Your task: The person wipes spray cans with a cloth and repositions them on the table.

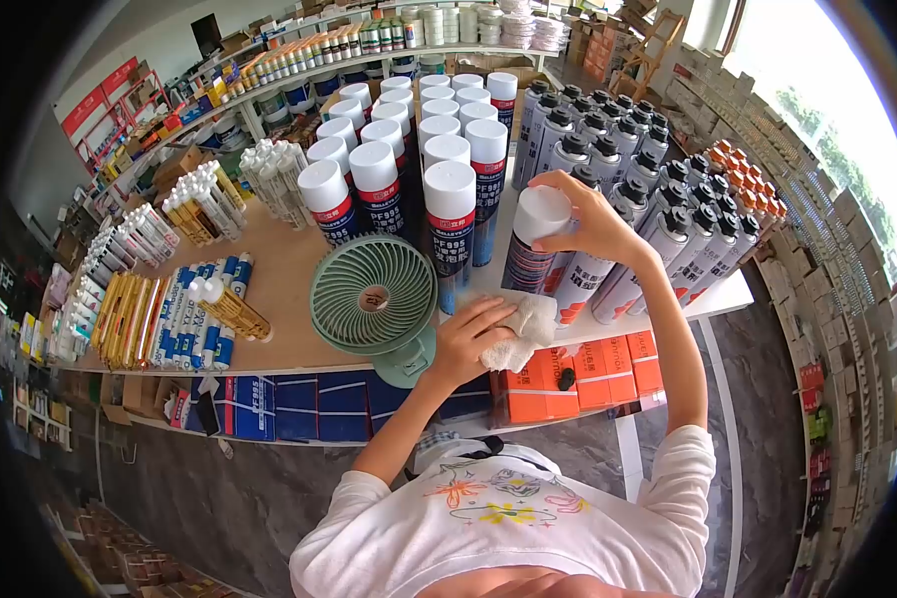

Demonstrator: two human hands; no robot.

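My right hand [600,227] is closed round the white cap of a dark-labelled spray can [528,261], which stands near the front edge of the table. My left hand [460,344] is closed on a crumpled white cloth [524,333], low in front of that can and close to its base. Just left of my left hand stands a green desk fan [373,297]. Behind the fan and the cloth are rows of white-capped PF995 spray cans [450,234]. Close to my right hand, black-topped grey cans [665,239] stand packed together.
Sealant tubes [191,311] lie and stand along the left of the table [285,289]. Orange boxes [543,391] and blue boxes [294,407] sit beneath its front edge. Loaded shelves [319,65] run behind, and stacked boxes [817,234] line the right wall.
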